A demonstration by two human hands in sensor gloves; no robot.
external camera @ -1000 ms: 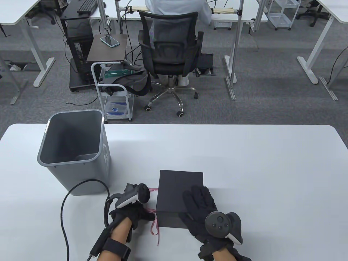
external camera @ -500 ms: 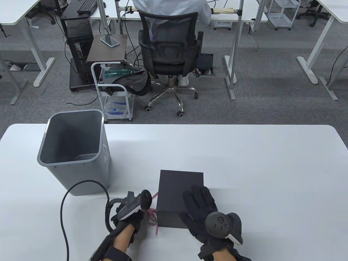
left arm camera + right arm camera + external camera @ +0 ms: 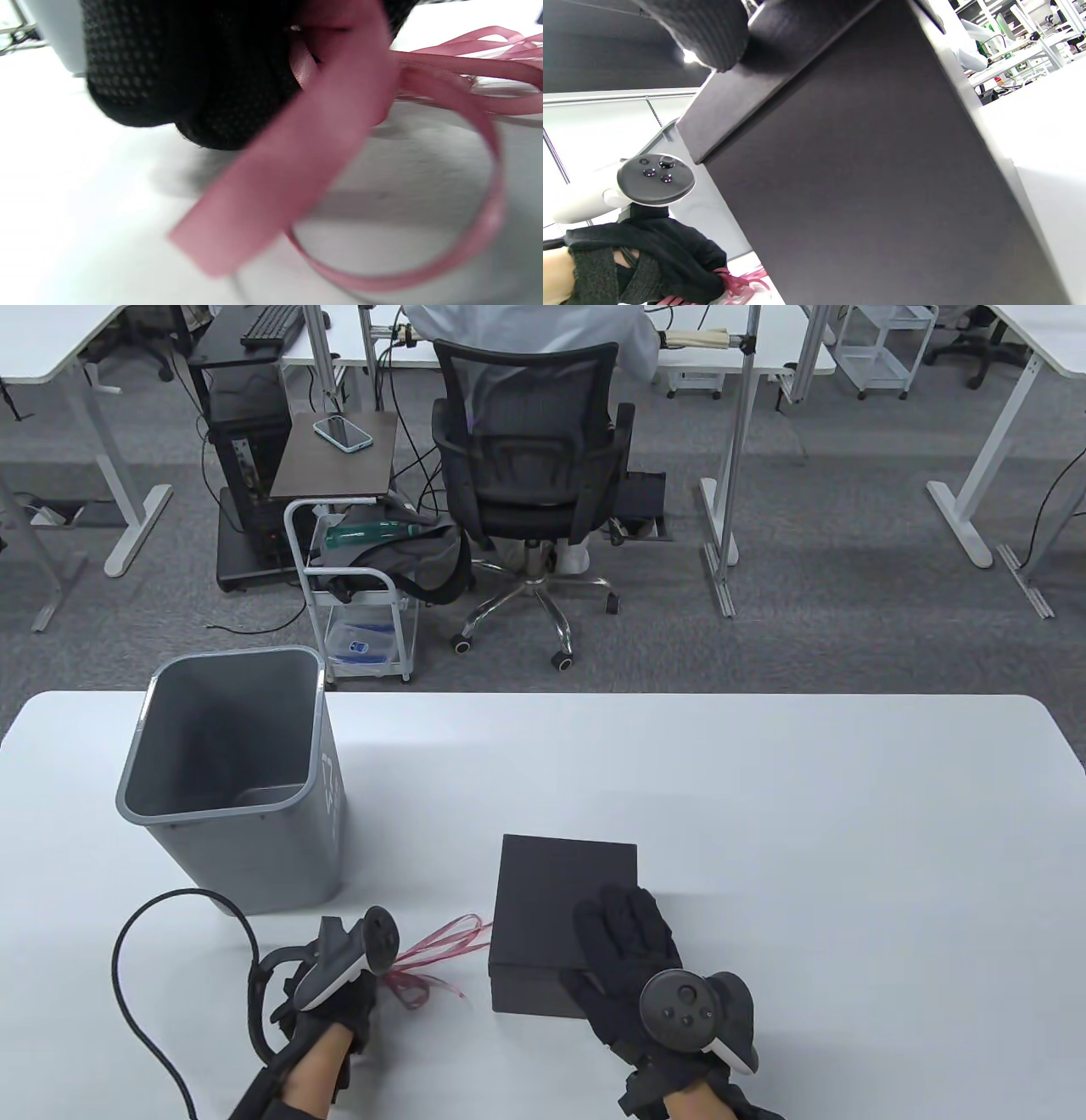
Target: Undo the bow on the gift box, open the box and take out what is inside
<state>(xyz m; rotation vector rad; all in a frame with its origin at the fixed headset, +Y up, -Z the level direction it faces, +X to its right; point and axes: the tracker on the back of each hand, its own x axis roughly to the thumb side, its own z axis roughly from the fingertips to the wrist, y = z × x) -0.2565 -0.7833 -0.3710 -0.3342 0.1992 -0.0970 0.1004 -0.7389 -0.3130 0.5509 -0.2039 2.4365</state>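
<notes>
Fingers point(image 3: 203, 84) of the left hand point(image 3: 331, 993) are curled around the pink ribbon point(image 3: 433, 954) and pinch it tight. The left wrist view shows the ribbon squeezed in the black glove, with a loose loop and a flat end hanging down to the white table point(image 3: 764, 814). That hand sits at about 7 o'clock on the table, just left of the black gift box point(image 3: 551, 891).

Fingers of the right hand point(image 3: 632, 959) lie mostly straight and spread on the lid. The palm presses down on the box's near right corner, and the thumb hangs over the front edge. This hand is not pinching anything. It looks like it is keeping the box from sliding.

The box is at about 6 o'clock, close to the person. The ribbon is all off to the box's left now, lying in thin pink strands between the box and the left hand. No ribbon crosses the lid. So the bow looks undone and the ribbon looks pulled free.

The lid sits shut on the box. Opening it is not done yet. Nothing from inside is out yet, and I cannot tell what is in there.

A gray bin point(image 3: 229, 780) stands at 10 o'clock.
</notes>
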